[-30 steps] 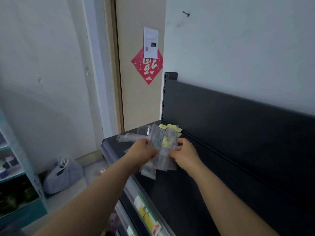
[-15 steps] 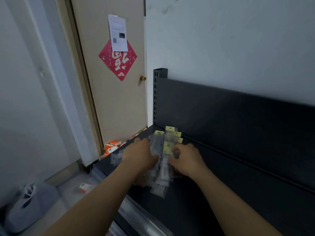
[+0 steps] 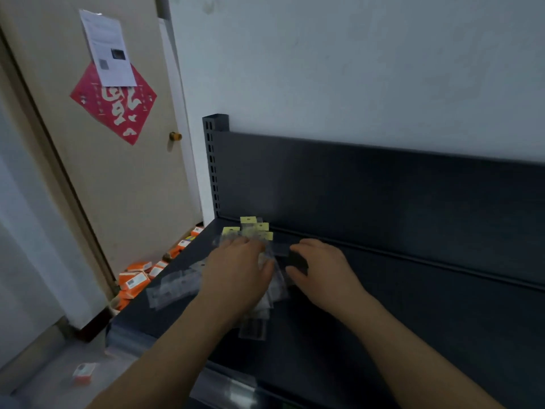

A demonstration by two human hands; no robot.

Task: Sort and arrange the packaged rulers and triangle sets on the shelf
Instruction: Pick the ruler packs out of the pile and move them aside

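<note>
Right now the ruler packs (image 3: pixel 254 328) lie in a messy pile on the dark shelf (image 3: pixel 383 326), close to its left end and near the back panel (image 3: pixel 354 187). They are long, thin, see-through bags, and each has a small yellow tag (image 3: pixel 247 220) at the end that points to 12 o'clock. The tags fan out a little and do not line up.

The left hand (image 3: pixel 236 270) lies on top of the pile and presses it down, with its fingers mostly straight and reaching toward the tags. The right hand (image 3: pixel 321 273) sits at 3 o'clock of the pile, just beside it. Its fingers are bent and its thumb is at the pile's edge, but I cannot tell if it holds a pack. One more clear pack (image 3: pixel 174 286) lies apart at 9 o'clock of the pile. Past the shelf's end, also at 9 o'clock, orange boxes (image 3: pixel 135 280) lie on the floor.

Half a second ago both hands were on the pile. Now the right hand has slid off to the side, and the left hand covers more of the packs. The pile is in the same spot.
</note>
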